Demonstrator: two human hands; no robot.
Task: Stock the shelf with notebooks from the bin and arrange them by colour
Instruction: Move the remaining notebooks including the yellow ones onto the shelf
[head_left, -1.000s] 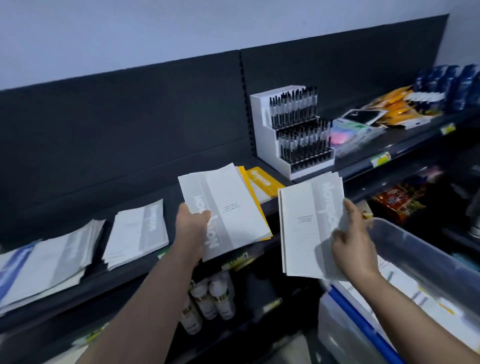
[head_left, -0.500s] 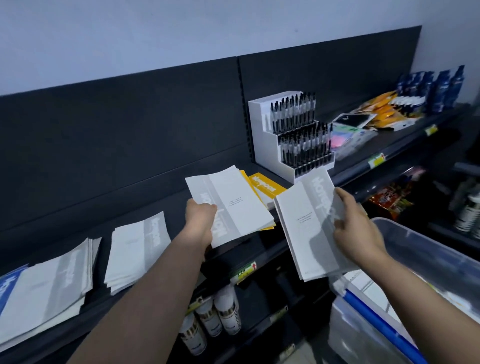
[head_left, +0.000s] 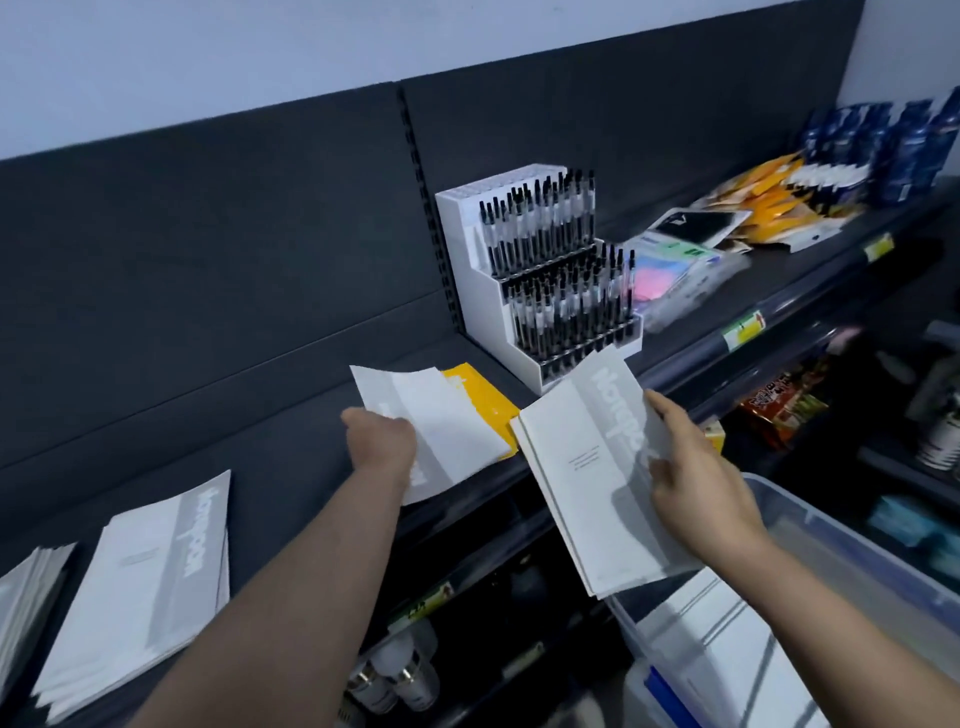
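My left hand grips the near corner of a white notebook that lies over a yellow notebook on the dark shelf. My right hand holds a thin stack of white notebooks in the air, above the shelf's front edge and the clear plastic bin. More white notebooks lie inside the bin. A pile of white notebooks rests on the shelf at the left, with another pile at the frame's left edge.
A white tiered pen display stands on the shelf just right of the yellow notebook. Further right lie pastel packets, orange packets and blue bottles. Bottles and snack packs fill the lower shelves.
My left hand has pushed its white notebook further back onto the shelf over the yellow one. My right hand's stack has tilted and moved slightly toward the shelf. The camera moved closer.
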